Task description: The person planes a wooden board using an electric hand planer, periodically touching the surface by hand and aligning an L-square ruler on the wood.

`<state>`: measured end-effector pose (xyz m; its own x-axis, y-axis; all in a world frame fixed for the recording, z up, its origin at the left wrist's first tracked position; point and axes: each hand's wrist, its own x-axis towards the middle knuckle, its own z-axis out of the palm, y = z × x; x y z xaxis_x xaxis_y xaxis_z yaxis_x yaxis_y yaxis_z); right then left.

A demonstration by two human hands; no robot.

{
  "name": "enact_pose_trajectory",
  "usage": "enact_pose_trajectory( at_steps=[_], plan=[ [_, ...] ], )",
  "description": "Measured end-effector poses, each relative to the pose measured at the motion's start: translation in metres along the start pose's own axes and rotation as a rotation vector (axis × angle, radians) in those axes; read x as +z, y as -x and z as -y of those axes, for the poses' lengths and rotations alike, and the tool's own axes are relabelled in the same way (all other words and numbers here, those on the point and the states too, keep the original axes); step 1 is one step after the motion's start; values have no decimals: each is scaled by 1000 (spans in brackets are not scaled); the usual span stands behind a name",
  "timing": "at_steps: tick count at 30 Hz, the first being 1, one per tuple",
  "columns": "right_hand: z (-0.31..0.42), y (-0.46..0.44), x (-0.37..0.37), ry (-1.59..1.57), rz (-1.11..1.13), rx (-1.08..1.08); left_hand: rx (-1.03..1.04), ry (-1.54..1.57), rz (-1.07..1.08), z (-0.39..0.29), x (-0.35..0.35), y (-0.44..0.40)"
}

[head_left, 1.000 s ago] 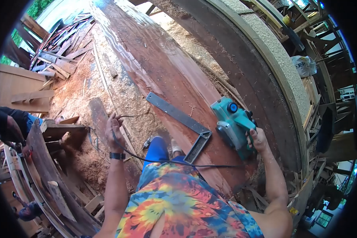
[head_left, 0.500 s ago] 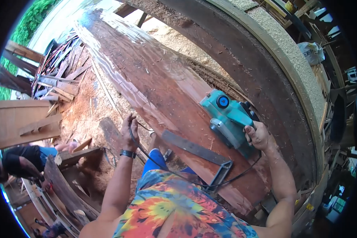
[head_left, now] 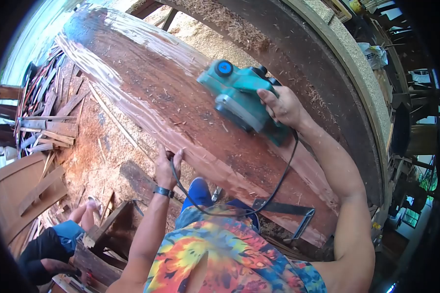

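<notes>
A teal electric planer (head_left: pixel 247 95) rests on a long reddish-brown plank (head_left: pixel 166 105), near its far edge. My right hand (head_left: pixel 283 106) is wrapped around the planer's rear handle. My left hand (head_left: pixel 169 165), with a dark band at the wrist, is closed on the black power cord (head_left: pixel 181 188) beside the plank's near edge. From there the cord sags past my shirt and rises to the back of the planer. A dark metal try square (head_left: pixel 283 209) lies across the near end of the plank. Pale, freshly planed strips run along both sides of the plank.
A large curved timber (head_left: pixel 327 73) arcs along the right. Scrap wood (head_left: pixel 46 115) is heaped at the left, above sawdust-covered ground (head_left: pixel 100 146). Another person (head_left: pixel 58 241) is at the lower left, near more timber. A white sack (head_left: pixel 374 56) sits at upper right.
The planer has moved forward along the plank, away from me, with my right hand on it. My left hand still has the cord. My view has shifted forward along the plank.
</notes>
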<state>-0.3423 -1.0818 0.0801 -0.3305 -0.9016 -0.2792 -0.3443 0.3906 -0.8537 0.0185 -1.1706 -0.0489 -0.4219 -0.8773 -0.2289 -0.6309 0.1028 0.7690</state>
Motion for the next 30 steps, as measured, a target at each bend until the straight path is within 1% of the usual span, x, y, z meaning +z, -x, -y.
enact_pose_trajectory(
  at_steps=[4,5,6,8,10,13,14,15,17,18,21,22,23,24,25,26,28,30],
  plan=[
    [40,-101,42,29,-66,-64,29,40,31,3,-1,-2],
    [52,-130,50,-41,-11,-5,21,31,34,-1,-5,-2],
    [71,-155,60,-73,0,11,30,-74,77,11,-3,-3],
    [90,-216,84,-102,-74,24,19,-24,97,10,-8,-4],
    [109,-256,97,-112,-82,-30,22,13,108,13,-8,-2],
    [126,-272,97,-143,4,33,25,21,42,22,-17,7],
    [125,-268,94,-134,9,23,-7,39,55,29,-22,11],
    [121,-263,92,-128,10,13,11,74,5,37,-26,17],
    [107,-247,85,-112,15,22,42,139,-94,53,-34,31],
    [96,-229,78,-103,19,39,21,132,-113,61,-40,37],
    [61,-151,50,-106,50,49,-36,124,-170,80,-55,51],
    [51,-119,39,-150,93,37,-52,129,-183,83,-57,54],
    [35,-87,31,-183,74,40,-70,138,-200,82,-57,57],
    [17,-56,21,-159,68,89,-84,109,-207,75,-58,61],
    [7,-19,8,-144,103,100,-79,87,-204,64,-58,65],
    [-5,17,0,-123,34,108,-75,63,-201,52,-57,68],
    [-39,84,-21,-137,30,111,-64,66,-172,38,-45,74],
    [-65,149,-42,-149,-10,156,55,4,-202,40,-20,75]
  ],
)
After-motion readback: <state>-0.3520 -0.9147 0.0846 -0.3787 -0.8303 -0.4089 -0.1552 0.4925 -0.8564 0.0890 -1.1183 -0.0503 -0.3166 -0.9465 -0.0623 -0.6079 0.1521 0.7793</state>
